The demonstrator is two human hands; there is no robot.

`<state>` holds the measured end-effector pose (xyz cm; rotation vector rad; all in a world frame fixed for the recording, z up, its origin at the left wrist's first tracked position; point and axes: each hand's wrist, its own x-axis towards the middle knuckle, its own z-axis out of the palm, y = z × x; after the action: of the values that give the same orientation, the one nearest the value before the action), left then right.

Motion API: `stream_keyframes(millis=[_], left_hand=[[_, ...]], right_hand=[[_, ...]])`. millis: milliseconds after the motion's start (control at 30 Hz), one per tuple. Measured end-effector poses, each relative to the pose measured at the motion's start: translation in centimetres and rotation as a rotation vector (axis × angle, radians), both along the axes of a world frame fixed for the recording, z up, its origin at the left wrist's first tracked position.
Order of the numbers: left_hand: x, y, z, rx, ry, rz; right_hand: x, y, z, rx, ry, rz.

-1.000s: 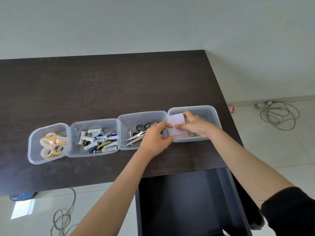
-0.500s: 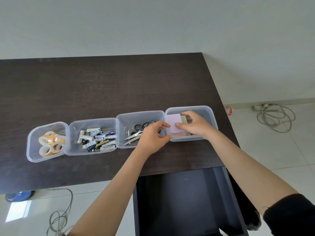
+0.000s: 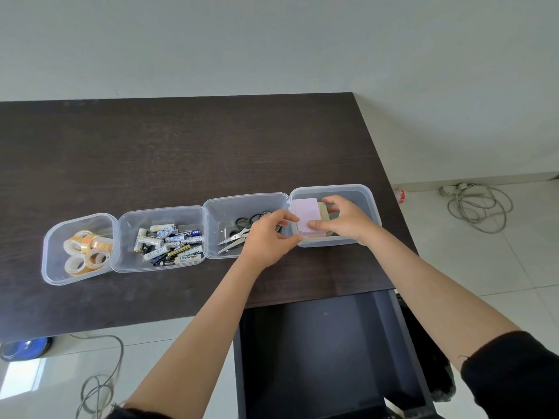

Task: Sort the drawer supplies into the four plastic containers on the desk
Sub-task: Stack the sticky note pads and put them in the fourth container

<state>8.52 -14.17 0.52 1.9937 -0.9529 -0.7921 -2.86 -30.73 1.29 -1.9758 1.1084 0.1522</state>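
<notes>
Four tubs sit in a row on the bench (image 3: 181, 146): tape (image 3: 86, 251), batteries (image 3: 169, 244), scissors (image 3: 242, 229), and a pink pad (image 3: 306, 214) in the rightmost tub (image 3: 370, 201). The right hand (image 3: 343, 220) pinches the pad's near corner inside that tub. The left hand (image 3: 269, 237) clasps the tub's near-left rim, fingers curled.

Plain pale wall (image 3: 272, 40) behind a dark wood-grain desk (image 3: 181, 152). Light glossy floor tiles (image 3: 499, 267) to the right; a coiled grey cable (image 3: 479, 207) lies there near the skirting. Another cable (image 3: 96, 385) and a blue disc (image 3: 25, 347) sit on the floor, lower left.
</notes>
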Motion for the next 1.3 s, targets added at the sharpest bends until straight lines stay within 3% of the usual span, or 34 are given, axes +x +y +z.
stream_keyframes(millis=[133, 267, 500, 733, 1033, 1133, 1300], left_hand=[[-0.1, 0.1, -0.1, -0.006, 0.011, 0.010], [-0.2, 0.2, 0.0, -0.016, 0.001, 0.011], [-0.2, 0.2, 0.1, -0.003, -0.007, -0.001], [-0.3, -0.1, 0.1, 0.030, -0.033, -0.011], [-1.5, -0.1, 1.2, 0.133, -0.091, -0.026], [-3.4, 1.5, 1.6, 0.073, -0.142, 0.068], [-8.8, 6.2, 1.6, -0.206, -0.355, 0.230]], right_hand=[[0.4, -0.1, 0.5, 0.133, -0.019, -0.126], [1.1, 0.4, 1.1, -0.034, -0.024, -0.184], [1.8, 1.9, 1.5, -0.161, 0.040, 0.014], [0.9, 2.8, 1.7, -0.149, -0.004, -0.094], [0.5, 2.9, 2.3, -0.242, 0.111, 0.039], [-1.0, 3.7, 2.9, -0.348, -0.020, -0.025], [-6.4, 6.6, 2.8, -0.441, -0.389, -0.011]])
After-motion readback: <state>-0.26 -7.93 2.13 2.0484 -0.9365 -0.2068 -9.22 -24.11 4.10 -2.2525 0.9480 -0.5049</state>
